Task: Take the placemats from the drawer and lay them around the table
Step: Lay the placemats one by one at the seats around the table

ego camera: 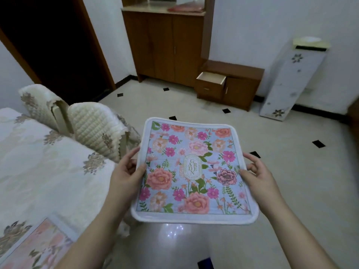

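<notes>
Two-hand grip, one placemat (194,169)

Two chairs (91,131) with quilted cream covers stand side by side. Tall wooden cabinet (165,45) against the far wall, a pink bundle (186,8) on its counter. White floral panel (291,82) leaning on the right wall, a yellowish box (310,42) on top. Dark doorway (52,45) at left. Pale tiled floor (281,171) with black diamond insets.

The room is dimly and evenly lit, with a bluish cast. Small glints of glare are seen on the glossy floor (172,230). Straight lines are bowed by wide-angle distortion, and the edges are softly blurred
</notes>
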A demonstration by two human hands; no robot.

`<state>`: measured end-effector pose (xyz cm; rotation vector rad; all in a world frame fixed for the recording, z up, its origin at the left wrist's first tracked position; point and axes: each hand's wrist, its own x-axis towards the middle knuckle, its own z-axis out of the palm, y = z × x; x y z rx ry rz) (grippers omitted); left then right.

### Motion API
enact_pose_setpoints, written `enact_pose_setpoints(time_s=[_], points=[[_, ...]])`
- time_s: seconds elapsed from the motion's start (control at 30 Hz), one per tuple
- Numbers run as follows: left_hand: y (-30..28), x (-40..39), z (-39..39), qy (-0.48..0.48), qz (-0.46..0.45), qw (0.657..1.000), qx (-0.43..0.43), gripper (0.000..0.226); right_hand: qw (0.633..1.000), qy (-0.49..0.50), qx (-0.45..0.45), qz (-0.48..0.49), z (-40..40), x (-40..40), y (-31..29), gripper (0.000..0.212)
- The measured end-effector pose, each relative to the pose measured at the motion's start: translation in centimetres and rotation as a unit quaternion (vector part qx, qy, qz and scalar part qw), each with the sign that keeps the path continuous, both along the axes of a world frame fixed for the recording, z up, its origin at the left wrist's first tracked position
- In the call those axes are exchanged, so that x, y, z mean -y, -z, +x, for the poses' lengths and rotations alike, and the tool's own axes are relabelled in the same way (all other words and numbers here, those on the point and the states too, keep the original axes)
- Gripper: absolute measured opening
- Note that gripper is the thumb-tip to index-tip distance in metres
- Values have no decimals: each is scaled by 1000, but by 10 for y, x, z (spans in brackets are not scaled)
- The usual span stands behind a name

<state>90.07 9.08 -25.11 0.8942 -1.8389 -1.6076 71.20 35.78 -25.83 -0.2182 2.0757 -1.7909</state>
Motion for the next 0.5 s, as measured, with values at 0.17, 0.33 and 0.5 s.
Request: enact_pose_setpoints(time_s=[0.17, 0.33, 0.5], points=[[-5, -26, -54, 20, 8, 1000, -2, 43, 1000, 18, -2, 12, -48, -25, 5, 40], [4, -22, -83, 12, 4, 1000, 15, 43, 1000, 15, -5, 16, -76, -22, 9, 38], [14, 1, -102, 3, 35, 999, 15, 44, 999, -13, -23, 34, -102, 11, 11, 42]])
